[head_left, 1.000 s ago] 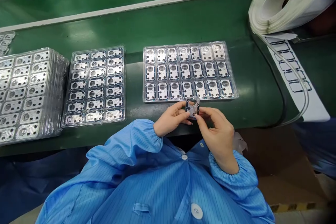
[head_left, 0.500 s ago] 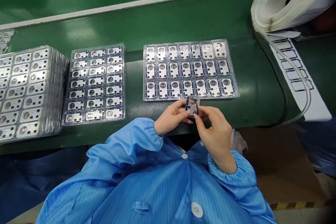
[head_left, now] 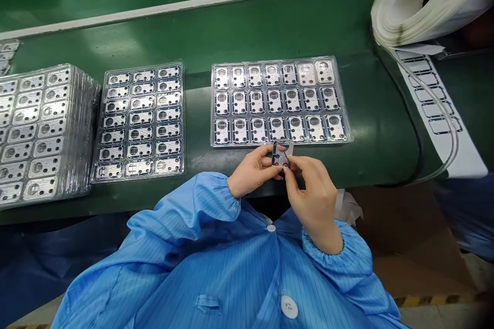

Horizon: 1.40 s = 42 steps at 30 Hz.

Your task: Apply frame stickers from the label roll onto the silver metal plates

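Observation:
In front of my chest, my left hand [head_left: 252, 170] holds a small silver metal plate [head_left: 278, 157] by its left and lower edges, tilted up. Dark edging borders the plate's left side. A thin black gasket strip [head_left: 286, 156] curves over its right part toward my right hand [head_left: 314, 193], whose thumb and fingertip are pinched at that edge. The fingertips partly hide the strip. Just beyond my hands lies a clear plastic tray [head_left: 281, 143] filled with rows of similar plates; two in its back row, toward the right, look paler than the others.
To the left lie another filled tray [head_left: 184, 128] and a tall stack of trays [head_left: 83, 133]. A large white roll [head_left: 389, 10] stands at the back right, with a liner strip [head_left: 463, 154] bearing black frame shapes. Cables [head_left: 455, 149] loop over the green bench [head_left: 185, 20].
My right hand has shifted slightly left and closer to the plate. The plate has turned a little in my fingers, and the thin black strip shows more clearly across it.

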Available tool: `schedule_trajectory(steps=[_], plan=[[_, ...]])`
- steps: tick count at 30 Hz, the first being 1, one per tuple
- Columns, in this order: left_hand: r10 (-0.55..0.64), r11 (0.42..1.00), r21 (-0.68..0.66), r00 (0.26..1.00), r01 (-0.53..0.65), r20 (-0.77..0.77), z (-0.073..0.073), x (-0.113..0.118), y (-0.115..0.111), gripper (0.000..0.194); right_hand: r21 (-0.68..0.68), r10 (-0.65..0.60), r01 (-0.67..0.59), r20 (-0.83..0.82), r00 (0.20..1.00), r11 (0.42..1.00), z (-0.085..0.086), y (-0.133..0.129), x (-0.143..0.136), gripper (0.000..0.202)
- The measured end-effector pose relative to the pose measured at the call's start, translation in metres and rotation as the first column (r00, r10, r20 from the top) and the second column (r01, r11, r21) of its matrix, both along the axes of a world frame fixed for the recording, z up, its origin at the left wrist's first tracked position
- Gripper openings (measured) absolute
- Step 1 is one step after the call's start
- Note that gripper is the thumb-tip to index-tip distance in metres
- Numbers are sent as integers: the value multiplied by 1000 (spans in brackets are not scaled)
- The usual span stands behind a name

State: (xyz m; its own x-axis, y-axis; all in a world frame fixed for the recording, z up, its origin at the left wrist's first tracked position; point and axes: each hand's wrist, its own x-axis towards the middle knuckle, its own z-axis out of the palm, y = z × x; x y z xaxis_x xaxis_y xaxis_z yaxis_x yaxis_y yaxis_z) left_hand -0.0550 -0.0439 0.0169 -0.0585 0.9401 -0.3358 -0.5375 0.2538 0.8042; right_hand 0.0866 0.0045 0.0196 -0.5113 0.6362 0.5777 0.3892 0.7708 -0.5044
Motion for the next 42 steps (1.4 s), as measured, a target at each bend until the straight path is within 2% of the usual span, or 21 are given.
schedule_trajectory(steps=[16,26,42], plan=[[21,1000,21,993,-19,-112,-5,4,2,48,-179,-7,23,91,996,984,13,-17,13,41],[-13,1000,20,999,14,-41,-4,1,2,53,-116,-81,96,131,988,989,8,-11,14,39],[-15,1000,0,1000,15,-20,0,-1,2,56,-14,-86,89,141,986,996,1,-8,16,35]])
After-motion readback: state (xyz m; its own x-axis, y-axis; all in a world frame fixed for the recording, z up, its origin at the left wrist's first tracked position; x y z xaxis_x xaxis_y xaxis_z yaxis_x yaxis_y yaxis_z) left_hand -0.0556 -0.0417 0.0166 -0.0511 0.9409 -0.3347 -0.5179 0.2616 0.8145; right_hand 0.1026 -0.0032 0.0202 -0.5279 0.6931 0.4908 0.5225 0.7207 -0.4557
